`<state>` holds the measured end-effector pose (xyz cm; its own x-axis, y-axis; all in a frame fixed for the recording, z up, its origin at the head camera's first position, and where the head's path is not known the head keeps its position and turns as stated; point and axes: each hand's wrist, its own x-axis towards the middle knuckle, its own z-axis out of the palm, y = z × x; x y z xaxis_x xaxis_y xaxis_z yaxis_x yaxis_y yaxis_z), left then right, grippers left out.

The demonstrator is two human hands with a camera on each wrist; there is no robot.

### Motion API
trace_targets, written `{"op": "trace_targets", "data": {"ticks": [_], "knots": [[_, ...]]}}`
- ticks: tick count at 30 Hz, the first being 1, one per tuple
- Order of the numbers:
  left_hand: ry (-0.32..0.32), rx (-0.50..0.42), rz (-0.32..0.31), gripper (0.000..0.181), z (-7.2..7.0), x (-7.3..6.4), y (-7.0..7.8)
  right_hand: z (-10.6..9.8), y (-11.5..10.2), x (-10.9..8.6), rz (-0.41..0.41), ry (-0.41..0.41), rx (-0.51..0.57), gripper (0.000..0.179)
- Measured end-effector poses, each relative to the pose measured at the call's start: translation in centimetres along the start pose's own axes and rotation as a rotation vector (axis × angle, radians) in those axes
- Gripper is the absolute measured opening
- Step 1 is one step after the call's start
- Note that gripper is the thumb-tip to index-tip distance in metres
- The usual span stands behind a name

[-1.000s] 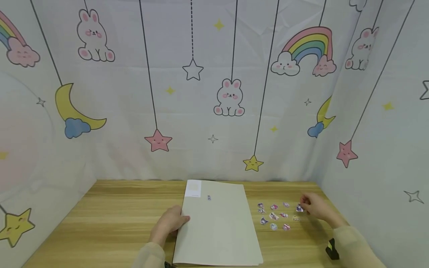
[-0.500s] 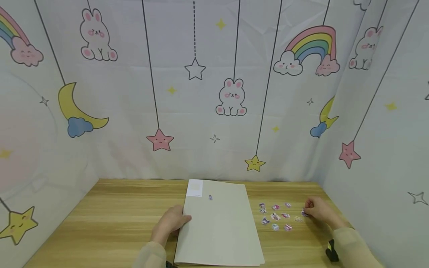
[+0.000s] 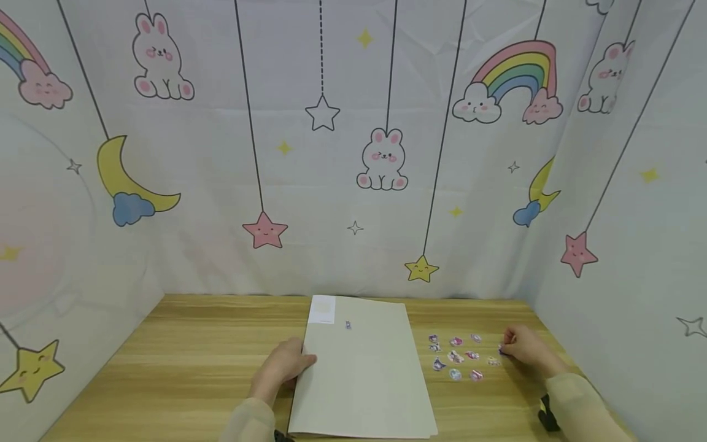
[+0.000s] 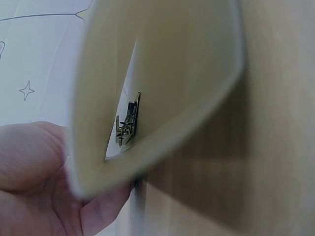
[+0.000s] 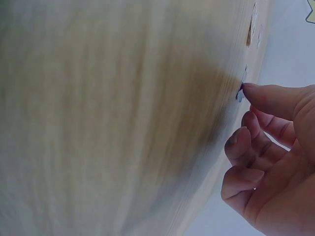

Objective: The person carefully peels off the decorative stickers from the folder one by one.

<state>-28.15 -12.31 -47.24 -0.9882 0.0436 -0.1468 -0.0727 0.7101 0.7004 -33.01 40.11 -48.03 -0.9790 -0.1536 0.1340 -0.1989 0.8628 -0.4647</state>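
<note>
Cream folder (image 3: 359, 380): smooth, oblong; a metal clip (image 4: 126, 129) showed inside it, and my left hand (image 3: 284, 361) gripped its left edge.
Held sticker (image 5: 240, 95): thin, pinched by my right hand (image 3: 526, 348), well right of the folder.
Loose stickers (image 3: 455, 356): small irregular cutouts, lay between folder and right hand.
Wood-grain table (image 3: 182, 368): streaky, lay beneath the folder.
Creased backdrop (image 3: 309, 264): hung behind the folder.

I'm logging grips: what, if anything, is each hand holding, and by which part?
Left hand: the folder, by its left edge. Right hand: a sticker, apparently pinched at its edge.
</note>
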Motion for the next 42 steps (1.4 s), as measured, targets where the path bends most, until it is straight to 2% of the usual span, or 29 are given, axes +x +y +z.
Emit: {"op": "trace_targets", "data": {"ticks": [7, 10, 17, 33, 42], "knots": [[0.002, 0.001, 0.016, 0.021, 0.2, 0.0, -0.1, -0.3, -0.1, 0.1, 0.102, -0.030, -0.037, 0.017], [0.000, 0.001, 0.019, 0.021, 0.2, 0.0, -0.2, -0.3, -0.5, 0.2, 0.120, -0.034, -0.059, 0.015], [0.001, -0.009, 0.002, 0.020, 0.0, -0.1, -0.1, 0.6, -4.1, 1.2, 0.016, -0.025, -0.089, 0.007], [-0.013, 0.008, 0.011, 0.022, 0.0, 0.0, 0.1, 4.9, -13.5, 4.0, -0.059, -0.066, -0.100, 0.009], [-0.008, -0.017, 0.000, 0.021, 0.0, 0.0, 0.1, 7.7, -18.8, 5.5, -0.219, -0.067, -0.124, 0.016]]}}
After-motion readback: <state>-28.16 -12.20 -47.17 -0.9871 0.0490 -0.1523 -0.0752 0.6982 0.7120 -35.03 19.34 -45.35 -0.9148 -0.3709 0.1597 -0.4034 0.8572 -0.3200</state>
